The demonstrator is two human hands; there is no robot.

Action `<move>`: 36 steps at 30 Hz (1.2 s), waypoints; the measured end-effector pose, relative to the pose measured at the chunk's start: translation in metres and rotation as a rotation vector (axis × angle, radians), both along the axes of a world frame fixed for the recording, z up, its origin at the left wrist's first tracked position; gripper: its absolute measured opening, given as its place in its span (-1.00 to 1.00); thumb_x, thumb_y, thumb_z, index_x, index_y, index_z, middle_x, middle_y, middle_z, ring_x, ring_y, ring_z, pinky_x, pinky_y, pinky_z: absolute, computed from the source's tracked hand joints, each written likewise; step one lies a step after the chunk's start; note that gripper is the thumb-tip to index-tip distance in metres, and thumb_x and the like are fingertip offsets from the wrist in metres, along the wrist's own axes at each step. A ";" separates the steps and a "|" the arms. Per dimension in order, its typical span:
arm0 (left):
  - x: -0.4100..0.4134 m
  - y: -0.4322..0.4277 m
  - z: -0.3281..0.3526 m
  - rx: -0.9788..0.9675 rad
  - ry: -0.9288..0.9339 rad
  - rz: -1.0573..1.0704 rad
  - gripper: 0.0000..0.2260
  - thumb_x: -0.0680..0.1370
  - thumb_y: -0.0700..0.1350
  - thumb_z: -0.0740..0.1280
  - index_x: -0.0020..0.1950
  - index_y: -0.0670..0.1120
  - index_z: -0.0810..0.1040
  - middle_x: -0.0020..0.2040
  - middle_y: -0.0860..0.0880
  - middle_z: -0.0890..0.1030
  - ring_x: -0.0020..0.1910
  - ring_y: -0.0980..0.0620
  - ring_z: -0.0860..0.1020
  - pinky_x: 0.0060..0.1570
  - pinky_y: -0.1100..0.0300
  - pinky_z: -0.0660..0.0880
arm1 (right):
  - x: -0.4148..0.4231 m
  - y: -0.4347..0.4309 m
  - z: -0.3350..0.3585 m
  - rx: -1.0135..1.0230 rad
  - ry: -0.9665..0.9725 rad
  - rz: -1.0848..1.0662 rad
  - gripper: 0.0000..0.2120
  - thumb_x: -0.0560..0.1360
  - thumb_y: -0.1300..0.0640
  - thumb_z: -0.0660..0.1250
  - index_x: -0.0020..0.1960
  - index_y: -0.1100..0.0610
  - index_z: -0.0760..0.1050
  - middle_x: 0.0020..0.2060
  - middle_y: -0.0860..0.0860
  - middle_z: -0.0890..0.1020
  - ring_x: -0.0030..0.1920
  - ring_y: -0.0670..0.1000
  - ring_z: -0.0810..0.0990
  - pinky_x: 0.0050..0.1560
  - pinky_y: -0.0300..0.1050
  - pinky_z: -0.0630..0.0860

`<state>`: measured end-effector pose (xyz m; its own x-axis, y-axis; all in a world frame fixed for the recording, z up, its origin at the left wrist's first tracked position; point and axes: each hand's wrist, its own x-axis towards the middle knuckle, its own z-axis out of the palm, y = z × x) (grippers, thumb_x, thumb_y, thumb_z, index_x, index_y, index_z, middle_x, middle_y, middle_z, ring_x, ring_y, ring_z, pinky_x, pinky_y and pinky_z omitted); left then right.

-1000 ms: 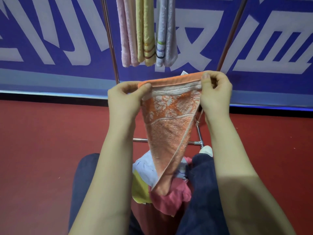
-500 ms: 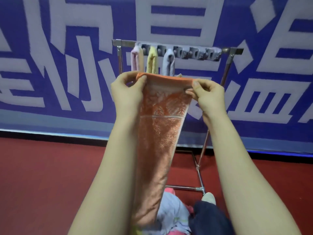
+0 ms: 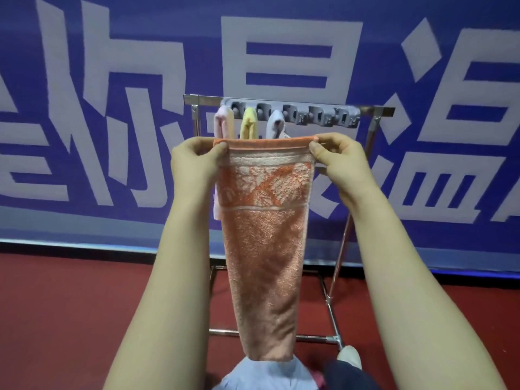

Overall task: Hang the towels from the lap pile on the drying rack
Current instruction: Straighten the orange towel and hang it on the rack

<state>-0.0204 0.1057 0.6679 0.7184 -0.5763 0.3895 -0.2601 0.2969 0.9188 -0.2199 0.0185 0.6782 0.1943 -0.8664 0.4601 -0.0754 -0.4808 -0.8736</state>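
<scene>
- The orange towel [image 3: 264, 249] is held up by its two top corners and stretched flat between them. This is judged to keep the hem level so it can be fed into the drying rack [image 3: 374, 109] just behind.
- One corner is pinched by the left hand [image 3: 194, 164], the other by the right hand [image 3: 343, 161]. Each grip is clamped on the hem, with the thumb in front.
- Three towels are already hung at the left end of the clip strip [image 3: 318, 116]. The clips to the right are seen unfilled.
- The lap pile [image 3: 267, 372] is seen below the towel's hanging end.
</scene>
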 end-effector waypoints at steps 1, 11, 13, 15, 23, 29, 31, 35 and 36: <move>-0.001 -0.001 0.001 0.013 -0.006 -0.008 -0.98 0.52 -0.12 0.40 -0.07 -0.04 0.61 -0.06 -0.04 0.65 -0.05 0.07 0.59 -0.21 0.25 0.51 | 0.001 -0.001 -0.002 0.009 0.039 0.008 -0.90 0.57 0.16 0.29 -0.05 -0.02 0.50 -0.16 0.16 0.60 -0.12 0.12 0.56 -0.03 0.13 0.59; -0.007 -0.015 -0.008 0.187 0.005 -0.043 -0.88 0.49 -0.19 0.36 -0.25 -0.08 0.57 -0.26 -0.05 0.60 -0.27 0.03 0.54 -0.24 0.16 0.48 | 0.004 -0.011 -0.008 0.295 0.147 -0.049 -0.86 0.55 0.25 0.25 0.04 0.25 0.56 -0.28 0.10 0.59 -0.31 0.06 0.52 -0.36 -0.14 0.46; -0.009 -0.018 -0.014 0.234 -0.039 0.057 -0.92 0.44 -0.18 0.35 -0.21 -0.14 0.62 -0.23 -0.09 0.63 -0.23 0.00 0.55 -0.21 0.09 0.52 | 0.006 -0.010 -0.011 0.375 0.130 -0.034 -0.78 0.54 0.30 0.23 0.13 0.39 0.50 -0.27 0.17 0.62 -0.28 0.09 0.55 -0.28 -0.07 0.55; -0.016 -0.020 -0.020 0.244 -0.079 0.143 -0.88 0.44 -0.16 0.33 -0.15 -0.16 0.63 -0.21 -0.08 0.65 -0.20 -0.02 0.58 -0.16 0.06 0.56 | 0.009 -0.008 -0.011 0.401 0.078 -0.035 -0.82 0.54 0.31 0.22 0.08 0.36 0.51 -0.14 0.26 0.65 -0.23 0.11 0.60 -0.26 -0.04 0.60; -0.048 -0.015 -0.019 -0.029 -0.067 0.188 -0.89 0.46 -0.08 0.32 -0.14 -0.02 0.66 -0.18 0.06 0.65 -0.16 0.13 0.60 -0.07 0.09 0.58 | 0.025 0.007 -0.014 0.346 -0.153 -0.024 -0.92 0.47 0.25 0.40 -0.12 0.08 0.58 -0.18 0.08 0.68 -0.12 0.12 0.69 -0.11 0.06 0.66; -0.063 -0.008 -0.015 -0.133 0.014 0.066 -0.93 0.48 -0.14 0.40 -0.11 -0.07 0.69 -0.23 0.05 0.68 -0.19 0.16 0.63 -0.03 0.13 0.60 | 0.033 0.033 -0.006 0.358 -0.234 0.131 -0.91 0.45 0.32 0.42 -0.14 0.15 0.62 -0.33 0.06 0.67 -0.37 -0.02 0.64 -0.41 -0.25 0.55; -0.064 -0.005 -0.015 -0.137 0.081 -0.015 -0.93 0.48 -0.15 0.42 -0.09 -0.08 0.70 -0.22 0.02 0.70 -0.18 0.14 0.66 -0.03 0.12 0.62 | 0.035 0.039 -0.005 0.385 -0.260 0.197 -0.88 0.45 0.32 0.42 -0.20 0.13 0.63 -0.43 0.04 0.64 -0.37 0.06 0.56 -0.47 -0.25 0.47; -0.067 0.003 -0.014 -0.157 0.199 -0.166 -0.90 0.48 -0.24 0.42 -0.03 -0.16 0.70 -0.18 -0.06 0.71 -0.14 0.07 0.68 -0.05 0.18 0.62 | 0.037 0.044 -0.005 0.399 -0.258 0.269 -0.90 0.47 0.31 0.40 -0.06 0.17 0.64 -0.43 0.01 0.66 -0.36 -0.01 0.62 -0.41 -0.28 0.53; -0.067 0.005 -0.014 -0.155 0.228 -0.200 -0.89 0.48 -0.25 0.42 -0.01 -0.19 0.69 -0.15 -0.09 0.71 -0.11 0.03 0.69 -0.03 0.15 0.63 | 0.038 0.045 -0.004 0.399 -0.256 0.274 -0.89 0.47 0.32 0.40 -0.03 0.20 0.64 -0.42 -0.01 0.66 -0.39 -0.08 0.64 -0.40 -0.30 0.53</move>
<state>-0.0870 0.1103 0.6543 0.6754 -0.6613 0.3264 0.0242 0.4623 0.8864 -0.1816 0.0632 0.6740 0.3624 -0.9167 0.1686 0.2446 -0.0810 -0.9662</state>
